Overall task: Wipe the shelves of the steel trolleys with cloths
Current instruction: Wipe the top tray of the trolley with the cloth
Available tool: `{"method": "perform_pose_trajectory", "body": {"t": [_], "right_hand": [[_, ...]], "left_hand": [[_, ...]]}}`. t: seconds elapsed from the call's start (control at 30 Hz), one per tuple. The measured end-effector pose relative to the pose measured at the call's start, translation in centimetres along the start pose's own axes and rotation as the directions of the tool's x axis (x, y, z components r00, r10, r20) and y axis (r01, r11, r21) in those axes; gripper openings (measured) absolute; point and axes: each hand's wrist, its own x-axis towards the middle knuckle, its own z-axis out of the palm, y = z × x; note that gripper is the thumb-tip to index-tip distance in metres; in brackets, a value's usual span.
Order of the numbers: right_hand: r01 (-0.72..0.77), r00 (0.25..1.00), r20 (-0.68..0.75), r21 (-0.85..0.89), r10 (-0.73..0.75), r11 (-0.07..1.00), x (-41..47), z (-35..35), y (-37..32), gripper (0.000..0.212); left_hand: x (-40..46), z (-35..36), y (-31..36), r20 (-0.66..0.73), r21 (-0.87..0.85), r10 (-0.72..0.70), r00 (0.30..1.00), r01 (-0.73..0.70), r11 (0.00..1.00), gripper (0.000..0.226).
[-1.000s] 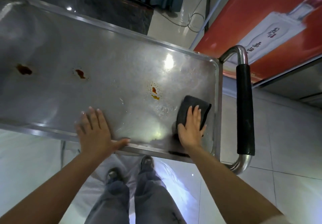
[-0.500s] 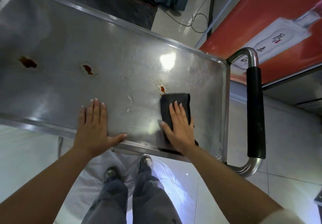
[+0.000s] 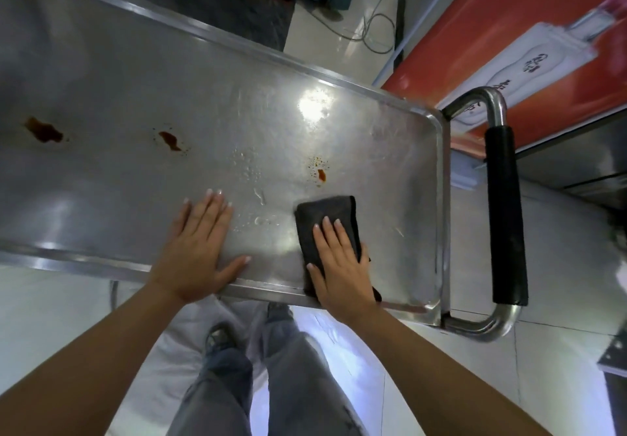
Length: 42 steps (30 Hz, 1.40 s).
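The steel trolley's top shelf (image 3: pixel 135 79) fills the upper left of the head view. My right hand (image 3: pixel 339 266) presses flat on a folded black cloth (image 3: pixel 327 213) near the shelf's front right. An orange-brown stain (image 3: pixel 320 174) lies just beyond the cloth. Two darker stains sit further left, one (image 3: pixel 169 140) mid-shelf and one (image 3: pixel 44 132) near the left edge. My left hand (image 3: pixel 200 249) rests flat on the shelf's front edge, fingers spread, holding nothing. Water droplets (image 3: pixel 251 171) dot the steel between the hands.
The trolley's push handle with a black grip (image 3: pixel 505 215) stands at the right end. A red poster panel (image 3: pixel 509 28) and a steel cabinet (image 3: pixel 576 161) are beyond it. A cable (image 3: pixel 369 35) lies on the tiled floor behind. My legs and shoes (image 3: pixel 217 337) are below the shelf.
My right hand slid the cloth leftward from near the right rim, up to the orange stain, then back toward the front edge. The left hand stayed put.
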Motion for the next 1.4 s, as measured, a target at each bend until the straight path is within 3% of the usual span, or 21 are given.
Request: {"method": "perform_pose_trajectory", "body": {"t": [0.17, 0.43, 0.63, 0.8, 1.0, 1.2, 1.33, 1.4], "right_hand": [[0.216, 0.976, 0.004, 0.012, -0.216, 0.976, 6.8, -2.0, 3.5, 0.061], [0.099, 0.995, -0.008, 0.089, -0.098, 0.991, 24.6, -6.4, 5.7, 0.063], [0.083, 0.997, -0.006, 0.108, -0.083, 0.991, 30.4, -8.6, 5.9, 0.063], [0.039, 0.999, 0.006, 0.146, -0.041, 0.989, 27.2, -8.1, 4.4, 0.064], [0.166, 0.985, 0.037, 0.075, -0.169, 0.983, 15.8, -4.8, 1.3, 0.065], [0.202, 0.977, 0.057, 0.101, -0.208, 0.974, 5.0, -1.0, -3.0, 0.067], [0.32, 0.942, 0.066, 0.12, -0.329, 0.94, 6.2, -1.8, -2.3, 0.065], [0.248, 0.965, 0.061, 0.121, -0.256, 0.961, 8.7, -3.0, -2.1, 0.066]], "left_hand": [[0.5, 0.4, -0.5, -0.027, -0.024, -0.028, 0.999, 0.027, 0.999, 0.082], [0.8, 0.8, -0.6, -0.047, -0.031, -0.065, 0.997, 0.063, 0.998, 0.082], [1.3, 0.8, -0.6, -0.058, 0.007, -0.075, 0.995, 0.076, 0.997, 0.083], [1.6, 0.8, -0.6, -0.063, 0.005, -0.082, 0.995, 0.083, 0.997, 0.084], [1.5, 0.7, -0.9, -0.042, -0.019, -0.083, 0.996, 0.083, 0.996, 0.084], [1.2, -0.3, -0.7, -0.039, -0.064, -0.077, 0.996, 0.074, 0.995, 0.075], [0.2, -1.3, -1.5, -0.057, -0.147, -0.064, 0.996, 0.055, 0.988, 0.067], [-1.0, -1.5, -3.0, -0.056, -0.159, -0.07, 0.996, 0.06, 0.985, 0.067]]}}
